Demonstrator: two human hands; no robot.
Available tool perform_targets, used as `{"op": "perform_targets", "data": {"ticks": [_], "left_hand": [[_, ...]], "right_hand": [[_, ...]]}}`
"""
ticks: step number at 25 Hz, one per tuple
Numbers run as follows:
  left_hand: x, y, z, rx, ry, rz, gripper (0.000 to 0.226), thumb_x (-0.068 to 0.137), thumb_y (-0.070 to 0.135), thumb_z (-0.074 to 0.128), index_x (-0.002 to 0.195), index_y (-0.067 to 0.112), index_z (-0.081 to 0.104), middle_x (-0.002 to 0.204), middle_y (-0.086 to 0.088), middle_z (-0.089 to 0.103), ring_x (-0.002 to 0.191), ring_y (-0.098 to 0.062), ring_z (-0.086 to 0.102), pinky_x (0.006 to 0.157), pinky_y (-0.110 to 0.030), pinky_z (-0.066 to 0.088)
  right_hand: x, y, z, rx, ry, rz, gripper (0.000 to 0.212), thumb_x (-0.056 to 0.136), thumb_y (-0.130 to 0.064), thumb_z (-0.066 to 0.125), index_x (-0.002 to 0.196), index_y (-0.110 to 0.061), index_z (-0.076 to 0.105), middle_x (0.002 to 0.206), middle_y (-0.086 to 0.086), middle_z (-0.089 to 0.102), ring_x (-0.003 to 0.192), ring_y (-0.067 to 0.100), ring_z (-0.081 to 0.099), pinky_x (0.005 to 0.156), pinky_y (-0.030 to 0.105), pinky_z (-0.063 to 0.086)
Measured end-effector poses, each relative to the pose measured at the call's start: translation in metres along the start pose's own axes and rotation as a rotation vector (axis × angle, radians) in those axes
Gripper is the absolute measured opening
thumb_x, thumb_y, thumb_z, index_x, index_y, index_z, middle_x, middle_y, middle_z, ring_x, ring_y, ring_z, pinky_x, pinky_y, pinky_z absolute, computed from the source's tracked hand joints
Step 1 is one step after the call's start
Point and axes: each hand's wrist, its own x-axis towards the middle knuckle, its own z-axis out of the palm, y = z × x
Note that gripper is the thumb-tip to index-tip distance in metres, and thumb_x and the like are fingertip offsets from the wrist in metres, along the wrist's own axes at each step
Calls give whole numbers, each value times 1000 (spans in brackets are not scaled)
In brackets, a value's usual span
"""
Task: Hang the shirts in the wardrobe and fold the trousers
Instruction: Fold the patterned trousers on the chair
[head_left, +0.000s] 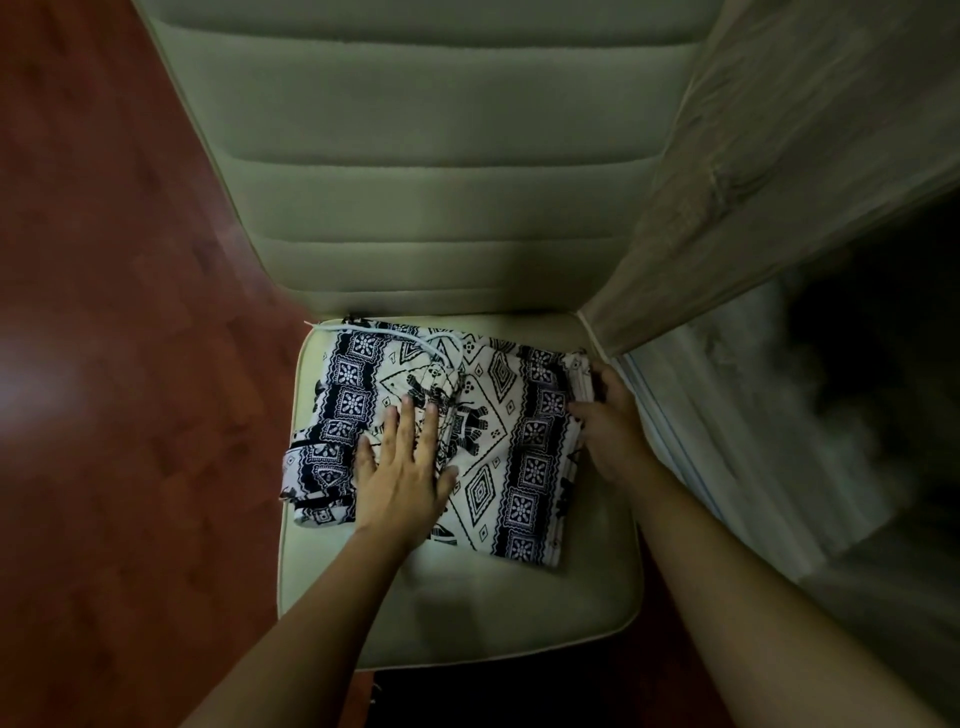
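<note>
A pair of white trousers (498, 415) with a black elephant and diamond print lies folded into a rough square on the seat of a pale chair (467, 613). A white drawstring shows at its far edge. My left hand (402, 467) rests flat on the left half of the cloth, fingers spread. At the right edge of the fold, my right hand (610, 426) has its fingers curled around the layered cloth.
The chair's ribbed backrest (441, 156) rises behind the seat. Red-brown wooden floor (104, 364) lies to the left. A light wood-grain wardrobe door (753, 182) stands at the right, with a dim, blurred interior (831, 415) below it.
</note>
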Motion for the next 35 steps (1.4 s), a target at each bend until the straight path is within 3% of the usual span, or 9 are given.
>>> {"op": "perform_targets", "data": {"ticks": [3, 7, 10, 12, 19, 27, 30, 33, 35], "left_hand": [[0, -1, -1, 19, -5, 2, 71, 80, 64, -10, 131, 28, -43, 151, -7, -30, 142, -25, -22, 110, -48, -12], [-3, 5, -13, -39, 30, -13, 73, 83, 67, -4, 141, 30, -27, 153, -3, -25, 143, -22, -16, 109, -45, -12], [2, 17, -33, -107, 269, 15, 63, 93, 52, 20, 145, 16, 29, 155, -10, 24, 143, -29, 21, 112, -52, 12], [20, 27, -46, -88, 457, 163, 43, 96, 38, 30, 125, 14, 49, 135, -11, 51, 127, -29, 46, 105, -54, 32], [106, 39, -88, 205, 26, 266, 41, 98, 28, 43, 138, 21, 38, 141, -4, 44, 130, -25, 38, 110, -52, 22], [107, 23, -84, 126, 397, 168, 24, 92, 27, 54, 109, 12, 65, 101, -12, 68, 94, -30, 60, 85, -43, 40], [91, 39, -80, -13, 513, 265, 33, 91, 23, 43, 109, 5, 63, 99, -16, 67, 92, -31, 62, 86, -41, 46], [68, 47, -56, 34, 480, 387, 45, 94, 27, 35, 129, 4, 53, 128, -16, 59, 122, -29, 54, 104, -45, 33], [61, 38, -39, 82, 295, 266, 54, 99, 37, 26, 146, 9, 27, 153, -12, 24, 142, -26, 19, 112, -47, 14]], "right_hand": [[-2, -7, 3, 229, -11, 8, 69, 81, 20, 43, 136, -23, 43, 122, 5, 59, 104, 20, 60, 84, 40, 52], [-1, -4, -2, -52, -61, -122, 82, 76, -8, 60, 134, -58, 30, 149, -6, 36, 130, 22, 42, 100, 54, 44], [2, -8, -4, -209, 34, -91, 73, 68, -53, 67, 129, -57, 27, 122, -15, 53, 115, 19, 53, 97, 51, 44], [6, -9, -6, -268, 10, -142, 64, 80, -47, 64, 135, -44, 31, 110, -17, 52, 105, 16, 54, 91, 39, 47], [18, -8, -15, -584, 7, -306, 36, 85, -49, 57, 89, -14, 62, 98, 15, 62, 84, 23, 59, 66, 25, 40], [19, -10, -11, -461, 212, -325, 44, 94, -39, 49, 121, -5, 51, 107, 7, 61, 96, 23, 59, 71, 27, 46], [16, -6, -6, -650, 398, -672, 42, 97, -37, 38, 117, -3, 51, 107, 15, 57, 92, 25, 55, 74, 31, 44], [13, 11, 1, -1092, 89, -1049, 37, 93, -26, 37, 117, -7, 58, 125, 15, 59, 115, 31, 56, 98, 45, 44], [16, 18, 5, -1326, -98, -885, 51, 95, -35, 27, 139, -15, 40, 152, 6, 32, 140, 24, 29, 112, 47, 23]]}}
